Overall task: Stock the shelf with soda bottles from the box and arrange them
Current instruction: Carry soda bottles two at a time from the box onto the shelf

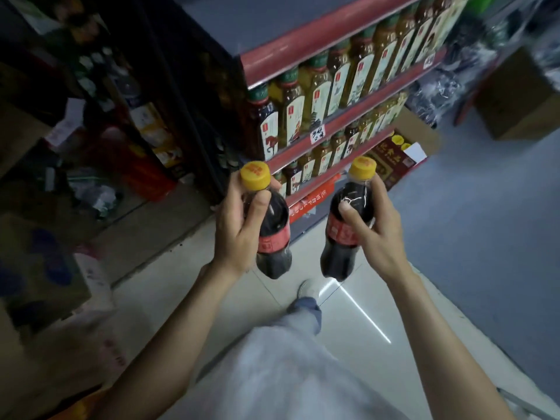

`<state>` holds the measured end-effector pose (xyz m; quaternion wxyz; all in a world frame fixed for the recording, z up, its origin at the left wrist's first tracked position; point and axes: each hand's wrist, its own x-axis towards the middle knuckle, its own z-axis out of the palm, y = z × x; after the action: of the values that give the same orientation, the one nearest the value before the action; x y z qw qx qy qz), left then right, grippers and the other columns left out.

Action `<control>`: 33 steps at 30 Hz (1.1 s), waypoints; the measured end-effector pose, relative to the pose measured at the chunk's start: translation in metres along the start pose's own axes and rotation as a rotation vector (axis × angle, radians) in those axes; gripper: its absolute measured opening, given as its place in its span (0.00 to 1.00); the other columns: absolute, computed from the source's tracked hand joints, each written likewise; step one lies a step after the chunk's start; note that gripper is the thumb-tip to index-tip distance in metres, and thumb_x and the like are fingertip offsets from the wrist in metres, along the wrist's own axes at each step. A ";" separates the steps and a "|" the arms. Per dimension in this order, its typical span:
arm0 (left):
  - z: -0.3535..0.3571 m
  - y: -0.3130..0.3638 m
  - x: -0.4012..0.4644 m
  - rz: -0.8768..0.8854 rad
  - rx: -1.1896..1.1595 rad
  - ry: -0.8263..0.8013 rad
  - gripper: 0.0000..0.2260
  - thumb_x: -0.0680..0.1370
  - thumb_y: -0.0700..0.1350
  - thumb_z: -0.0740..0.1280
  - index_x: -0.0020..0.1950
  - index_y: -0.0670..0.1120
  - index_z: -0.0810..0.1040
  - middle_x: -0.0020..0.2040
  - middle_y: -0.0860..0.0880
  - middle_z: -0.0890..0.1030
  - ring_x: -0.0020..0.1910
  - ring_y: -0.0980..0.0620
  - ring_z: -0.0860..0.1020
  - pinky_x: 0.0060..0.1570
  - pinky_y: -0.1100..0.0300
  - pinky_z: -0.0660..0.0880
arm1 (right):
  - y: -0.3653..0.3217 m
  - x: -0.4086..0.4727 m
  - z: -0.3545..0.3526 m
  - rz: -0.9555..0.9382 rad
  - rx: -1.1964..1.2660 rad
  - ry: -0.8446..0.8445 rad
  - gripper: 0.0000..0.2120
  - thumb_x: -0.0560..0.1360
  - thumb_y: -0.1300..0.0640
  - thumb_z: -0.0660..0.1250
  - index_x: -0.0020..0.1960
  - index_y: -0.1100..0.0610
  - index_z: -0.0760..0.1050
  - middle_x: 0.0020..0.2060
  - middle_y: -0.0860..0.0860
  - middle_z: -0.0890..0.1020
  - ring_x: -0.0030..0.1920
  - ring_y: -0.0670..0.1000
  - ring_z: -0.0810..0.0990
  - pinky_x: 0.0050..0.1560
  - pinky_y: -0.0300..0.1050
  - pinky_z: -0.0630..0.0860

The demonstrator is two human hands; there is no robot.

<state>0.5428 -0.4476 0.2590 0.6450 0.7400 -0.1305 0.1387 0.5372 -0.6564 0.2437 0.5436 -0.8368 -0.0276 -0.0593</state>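
Both hands up, one soda bottle each, before the red-edged metal shelf.
Left hand grips a dark plastic soda bottle with yellow cap and red label; right hand grips its twin. Bottles upright, apart, just short of the shelf's lower tiers; amber tea bottles fill those tiers.

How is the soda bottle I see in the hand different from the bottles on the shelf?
The soda bottle in the left hand holds dark, almost black drink; the shelf bottles hold mostly golden-brown drink. The soda bottle has a yellow cap and red label; the shelf bottles have green caps and pale labels. Both look plastic.
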 end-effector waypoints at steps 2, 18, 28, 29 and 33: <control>0.023 0.005 0.028 0.009 0.006 0.011 0.20 0.80 0.58 0.57 0.57 0.41 0.70 0.49 0.61 0.78 0.49 0.56 0.78 0.51 0.62 0.73 | 0.001 0.034 -0.024 -0.019 0.010 -0.026 0.28 0.76 0.44 0.63 0.73 0.48 0.63 0.64 0.42 0.75 0.63 0.43 0.74 0.63 0.50 0.72; 0.148 0.111 0.239 0.367 0.183 0.378 0.06 0.80 0.57 0.59 0.53 0.60 0.73 0.46 0.53 0.79 0.41 0.38 0.76 0.44 0.35 0.72 | -0.047 0.281 -0.178 -0.433 0.342 -0.284 0.27 0.75 0.45 0.62 0.71 0.52 0.62 0.49 0.36 0.76 0.52 0.41 0.76 0.56 0.41 0.72; 0.177 0.152 0.355 0.605 0.412 0.740 0.10 0.80 0.54 0.56 0.54 0.50 0.71 0.46 0.54 0.78 0.43 0.53 0.78 0.48 0.57 0.74 | -0.114 0.389 -0.225 -0.794 0.425 -0.151 0.25 0.79 0.53 0.62 0.71 0.63 0.59 0.49 0.37 0.75 0.52 0.35 0.74 0.56 0.32 0.69; 0.175 0.148 0.364 0.568 0.432 0.756 0.13 0.80 0.54 0.56 0.53 0.46 0.72 0.46 0.54 0.78 0.44 0.55 0.78 0.49 0.59 0.74 | -0.119 0.394 -0.223 -0.821 0.410 -0.129 0.26 0.80 0.54 0.63 0.72 0.65 0.58 0.51 0.40 0.76 0.53 0.36 0.74 0.57 0.34 0.70; 0.179 0.125 0.399 0.445 0.573 0.794 0.23 0.79 0.58 0.56 0.54 0.38 0.74 0.46 0.60 0.79 0.45 0.62 0.79 0.48 0.64 0.74 | -0.125 0.419 -0.215 -0.832 0.347 -0.102 0.29 0.79 0.52 0.64 0.73 0.63 0.58 0.64 0.60 0.75 0.64 0.55 0.74 0.66 0.53 0.70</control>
<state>0.8725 -0.6474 0.5000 0.3721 0.7313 0.0128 0.5714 0.9240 -0.8091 0.4974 0.6039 -0.6527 -0.3978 -0.2258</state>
